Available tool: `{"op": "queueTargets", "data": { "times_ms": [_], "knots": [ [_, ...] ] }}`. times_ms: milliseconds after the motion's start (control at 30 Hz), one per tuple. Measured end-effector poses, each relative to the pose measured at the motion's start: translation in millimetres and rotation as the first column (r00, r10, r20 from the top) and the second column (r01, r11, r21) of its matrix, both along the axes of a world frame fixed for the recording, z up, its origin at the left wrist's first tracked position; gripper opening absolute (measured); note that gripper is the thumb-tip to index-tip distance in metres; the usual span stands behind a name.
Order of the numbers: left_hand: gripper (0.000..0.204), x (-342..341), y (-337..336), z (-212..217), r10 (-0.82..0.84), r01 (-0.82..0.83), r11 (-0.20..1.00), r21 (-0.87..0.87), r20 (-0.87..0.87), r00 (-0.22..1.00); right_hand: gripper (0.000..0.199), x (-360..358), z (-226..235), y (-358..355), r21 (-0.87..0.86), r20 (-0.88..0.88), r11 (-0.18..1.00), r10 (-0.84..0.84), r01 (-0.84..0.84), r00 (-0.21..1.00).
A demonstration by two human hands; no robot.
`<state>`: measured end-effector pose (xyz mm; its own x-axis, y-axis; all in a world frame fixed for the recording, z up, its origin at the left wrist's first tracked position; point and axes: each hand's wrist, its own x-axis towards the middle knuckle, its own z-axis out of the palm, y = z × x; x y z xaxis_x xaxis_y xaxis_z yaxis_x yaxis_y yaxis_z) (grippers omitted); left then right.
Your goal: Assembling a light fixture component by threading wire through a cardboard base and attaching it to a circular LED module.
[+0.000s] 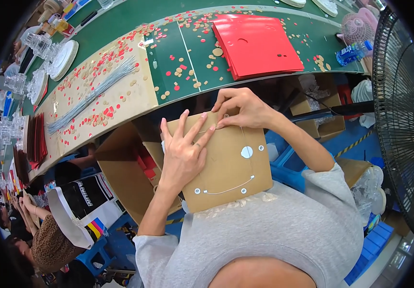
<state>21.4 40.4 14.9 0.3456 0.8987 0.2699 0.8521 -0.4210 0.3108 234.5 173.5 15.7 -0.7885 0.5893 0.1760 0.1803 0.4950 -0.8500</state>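
Observation:
A square brown cardboard panel [228, 165] rests tilted against my grey shirt, below the table's near edge. Across its left part my left hand [184, 151] lies flat with the fingers spread. My right hand [246, 109] is closed in a pinch at the panel's far edge, thumb and forefinger on what looks like a thin wire [209, 129]. Between the fingertips the detail is too small to see. Small round metal eyelets [197, 191] sit near the panel's edges. A white cord [230, 190] curves across its near part, and a pale blue disc [247, 152] is at its right.
Red sheets [259, 45] lie stacked on the green table, among scattered red and brown cut-outs. A bundle of silver wires [94, 96] is at the left. An open carton [120, 165] stands left of the panel; a large black fan [404, 110] is close at right.

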Motion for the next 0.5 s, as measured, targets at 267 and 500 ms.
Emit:
{"op": "queueTargets", "data": {
  "times_ms": [267, 500],
  "knots": [
    [0.056, 6.1, 5.7, -4.8, -0.045, 0.045, 0.999, -0.012, 0.002, 0.999, 0.042, -10.5, -7.4, 36.5, -0.377, 0.307, 0.926, 0.144, -0.019, 0.941],
    [0.051, -13.5, 24.3, 19.7, -0.173, 0.176, 0.984, -0.006, -0.206, 0.963, 0.043, -8.5, 18.6, 43.0, -0.024, 0.368, 0.994, 0.107, -0.106, 0.924]
  ]
}}
